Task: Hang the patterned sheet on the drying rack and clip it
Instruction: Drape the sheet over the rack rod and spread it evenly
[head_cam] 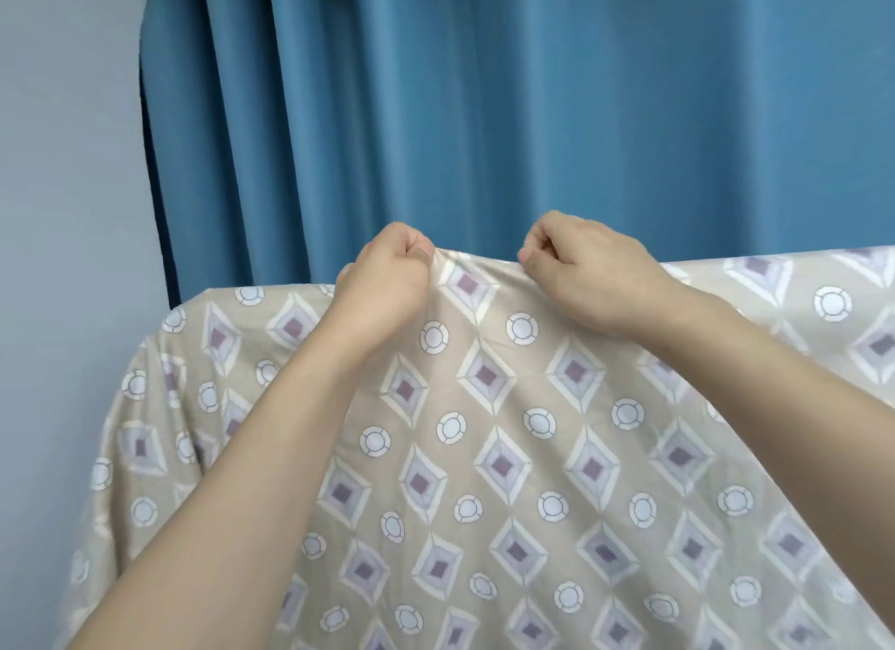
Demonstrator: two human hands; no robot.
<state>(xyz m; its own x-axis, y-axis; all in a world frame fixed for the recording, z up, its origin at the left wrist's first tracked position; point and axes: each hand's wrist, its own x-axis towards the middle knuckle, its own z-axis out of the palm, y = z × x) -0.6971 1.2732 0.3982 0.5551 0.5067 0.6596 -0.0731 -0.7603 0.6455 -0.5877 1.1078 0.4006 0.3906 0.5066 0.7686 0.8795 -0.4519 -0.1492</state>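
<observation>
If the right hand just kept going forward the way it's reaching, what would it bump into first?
Most likely the blue curtain hanging behind the patterned sheet. The right hand pinches the sheet's top edge, and nothing shows between it and the curtain, though depth is unclear.

The sheet [508, 456] is draped over something hidden beneath it, filling the foreground from left edge to right; the left hand [387, 281] and right hand [586, 272] sit side by side at its upper edge, near the middle; the curtain [484, 117] hangs behind the sheet; the wall [63, 165] stands left of the curtain.
</observation>
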